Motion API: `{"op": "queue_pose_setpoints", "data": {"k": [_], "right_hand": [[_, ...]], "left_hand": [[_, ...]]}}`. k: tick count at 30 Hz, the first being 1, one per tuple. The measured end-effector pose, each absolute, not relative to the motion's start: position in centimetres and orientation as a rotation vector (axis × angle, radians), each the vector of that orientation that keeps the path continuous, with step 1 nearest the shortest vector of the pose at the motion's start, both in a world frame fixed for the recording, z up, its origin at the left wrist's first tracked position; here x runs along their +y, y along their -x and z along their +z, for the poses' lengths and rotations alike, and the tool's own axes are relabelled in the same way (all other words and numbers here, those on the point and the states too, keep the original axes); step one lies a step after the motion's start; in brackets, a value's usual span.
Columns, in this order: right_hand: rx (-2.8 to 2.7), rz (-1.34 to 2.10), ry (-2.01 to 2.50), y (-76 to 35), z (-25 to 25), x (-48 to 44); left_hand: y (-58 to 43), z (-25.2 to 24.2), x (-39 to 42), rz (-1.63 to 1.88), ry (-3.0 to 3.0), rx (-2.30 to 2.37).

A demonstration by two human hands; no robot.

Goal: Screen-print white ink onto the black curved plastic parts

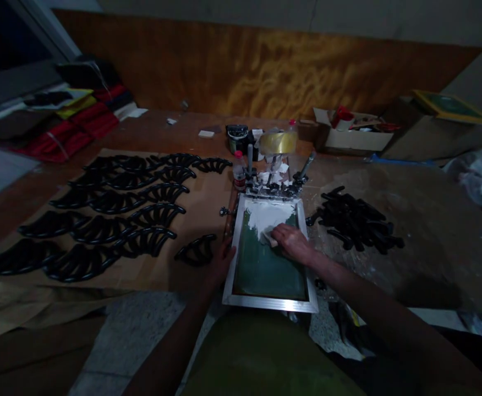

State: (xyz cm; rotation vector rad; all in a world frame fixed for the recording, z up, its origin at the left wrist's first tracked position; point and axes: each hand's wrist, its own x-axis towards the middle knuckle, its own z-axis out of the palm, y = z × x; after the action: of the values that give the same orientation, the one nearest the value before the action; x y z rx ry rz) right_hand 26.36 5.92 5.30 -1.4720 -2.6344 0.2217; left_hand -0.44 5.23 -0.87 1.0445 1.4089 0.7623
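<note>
A metal-framed screen (pixel 274 302) with green mesh lies flat before me, hinged clamps at its far edge. White paste (pixel 266 213) covers the far part of the mesh. My right hand (pixel 292 242) is closed on a small pale scraper (pixel 270 238) that touches the mesh at the paste's near edge. At the frame's left side is my left hand (pixel 224 257), its fingers near or against the rim and partly hidden, so its grip is unclear. Close by on the left lies a black curved piece (pixel 195 250) with several prongs.
Rows of black curved pieces (pixel 80 261) lie on cardboard at left. A pile of black parts (pixel 354 220) is at right. Behind the screen stand a red-capped bottle (pixel 239 171), a paint tub (pixel 237 138) and yellow tape (pixel 280 143). An open box (pixel 354 138) sits farther back.
</note>
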Motion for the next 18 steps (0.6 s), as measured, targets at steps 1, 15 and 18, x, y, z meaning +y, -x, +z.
{"op": "queue_pose_setpoints", "data": {"k": [1, 15, 18], "right_hand": [[-2.660, 0.246, 1.411, -26.8, 5.4, 5.8], [-2.490, 0.232, 1.330, -27.4, 4.4, 6.4], [-2.361, 0.252, 1.512, -27.3, 6.2, 10.0]], "left_hand": [[0.5, -0.9, 5.2, 0.762, -1.069, 1.414], [0.9, 0.0, 5.4, 0.727, -1.252, 1.391], [1.2, 1.5, 5.7, 0.697, -1.247, 1.358]]}}
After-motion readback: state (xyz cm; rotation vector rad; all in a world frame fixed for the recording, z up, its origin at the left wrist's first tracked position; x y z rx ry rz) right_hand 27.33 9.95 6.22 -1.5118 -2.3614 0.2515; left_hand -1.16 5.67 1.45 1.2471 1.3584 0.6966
